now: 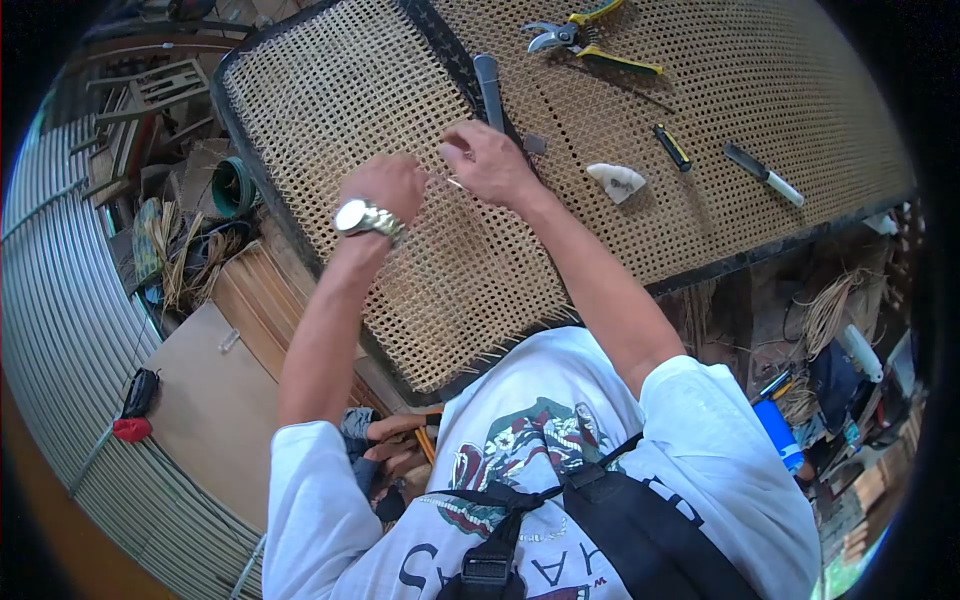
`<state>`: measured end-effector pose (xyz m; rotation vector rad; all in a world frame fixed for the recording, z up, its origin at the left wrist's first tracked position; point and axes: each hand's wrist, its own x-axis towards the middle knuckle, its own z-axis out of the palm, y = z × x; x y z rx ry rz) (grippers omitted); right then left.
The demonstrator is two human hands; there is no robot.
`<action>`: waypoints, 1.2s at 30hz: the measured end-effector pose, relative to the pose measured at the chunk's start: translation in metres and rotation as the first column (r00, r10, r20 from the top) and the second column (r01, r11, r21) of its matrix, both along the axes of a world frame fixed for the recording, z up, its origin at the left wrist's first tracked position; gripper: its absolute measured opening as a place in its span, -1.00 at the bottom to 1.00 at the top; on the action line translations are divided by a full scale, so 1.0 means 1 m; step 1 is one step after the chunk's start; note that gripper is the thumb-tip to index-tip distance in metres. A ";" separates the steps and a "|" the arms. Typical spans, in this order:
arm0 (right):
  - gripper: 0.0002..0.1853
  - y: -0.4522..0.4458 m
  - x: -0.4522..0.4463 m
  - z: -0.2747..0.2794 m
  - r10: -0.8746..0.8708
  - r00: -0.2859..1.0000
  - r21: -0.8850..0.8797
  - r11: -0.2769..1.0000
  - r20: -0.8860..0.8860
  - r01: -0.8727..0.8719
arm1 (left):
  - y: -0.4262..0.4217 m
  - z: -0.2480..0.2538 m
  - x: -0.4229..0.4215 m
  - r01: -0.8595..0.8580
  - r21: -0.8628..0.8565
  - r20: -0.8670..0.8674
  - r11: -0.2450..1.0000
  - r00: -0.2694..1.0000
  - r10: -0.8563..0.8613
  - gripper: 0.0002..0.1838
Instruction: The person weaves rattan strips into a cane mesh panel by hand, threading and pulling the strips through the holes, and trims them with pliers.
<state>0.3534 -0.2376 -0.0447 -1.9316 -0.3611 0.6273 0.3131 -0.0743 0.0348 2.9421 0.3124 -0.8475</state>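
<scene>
Two hands (pixel 385 187) (pixel 492 165) over cane webbing (pixel 330 80); one pruner (pixel 568 34)

On the woven cane surface (pixel 740 90) lie pruners (pixel 580 45), a cutter (pixel 672 148), a knife (pixel 764 175) and a white scrap (pixel 613 178).

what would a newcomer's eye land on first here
A black-edged, tan woven cane panel spreads across the upper middle. Over it are the right hand and the left hand, a round-faced silver wristwatch below it. Yellow-handled metal pruning shears lie near the top, right of centre.
</scene>
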 end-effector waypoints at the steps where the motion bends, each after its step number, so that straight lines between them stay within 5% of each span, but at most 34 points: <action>1: -0.71 0.007 0.003 0.005 -0.001 0.975 0.230 0.972 -0.223 0.054 | 0.006 0.015 0.001 0.079 0.045 0.083 0.996 0.993 -0.082 -0.59; 2: -0.73 0.016 0.000 0.003 0.085 0.905 0.518 0.840 -0.417 0.160 | 0.011 0.032 0.005 0.080 0.046 0.082 0.996 0.993 -0.084 -0.59; 4: -0.77 0.015 0.000 -0.005 0.135 0.900 0.529 0.840 -0.414 0.117 | 0.018 0.060 0.009 -0.050 -0.039 0.084 0.998 0.995 0.053 -0.60; 7: -0.85 0.014 -0.005 -0.013 0.116 0.901 0.482 0.869 -0.418 0.111 | 0.022 0.036 0.006 -0.089 -0.022 0.020 0.996 0.996 0.089 -0.58; 9: -0.89 0.005 -0.011 -0.017 -0.048 0.995 0.105 0.994 0.087 0.039 | 0.024 0.006 -0.001 -0.124 -0.061 -0.057 0.990 0.991 0.120 -0.57; 10: -0.88 0.004 -0.015 -0.022 -0.074 0.974 0.162 0.986 0.213 0.040 | 0.021 -0.003 -0.004 -0.119 -0.069 -0.064 0.991 0.991 0.115 -0.56; 17: -0.87 0.001 -0.012 -0.027 -0.052 0.974 0.072 0.997 0.222 0.037 | -0.006 0.001 0.015 0.030 0.052 -0.245 0.998 0.969 -0.016 -0.59; 19: -0.87 0.000 -0.011 -0.030 -0.068 0.943 0.083 0.996 0.326 0.043 | -0.013 0.010 0.024 0.168 0.136 -0.319 0.976 0.941 -0.117 -0.73; 29: -0.85 -0.005 -0.009 -0.026 -0.017 0.942 0.074 0.997 0.336 -0.008 | -0.018 -0.015 0.002 0.237 0.110 -0.192 0.965 0.958 -0.214 -0.75; 31: -0.89 -0.003 -0.007 -0.034 0.077 0.934 0.060 0.993 0.350 -0.104 | -0.015 -0.014 -0.015 0.111 0.078 0.007 0.991 0.994 -0.112 -0.81; 36: -0.85 0.014 -0.023 -0.029 -0.024 0.968 -0.025 0.999 0.249 0.032 | 0.003 -0.032 -0.019 -0.161 -0.030 -0.004 0.986 0.987 0.161 -0.59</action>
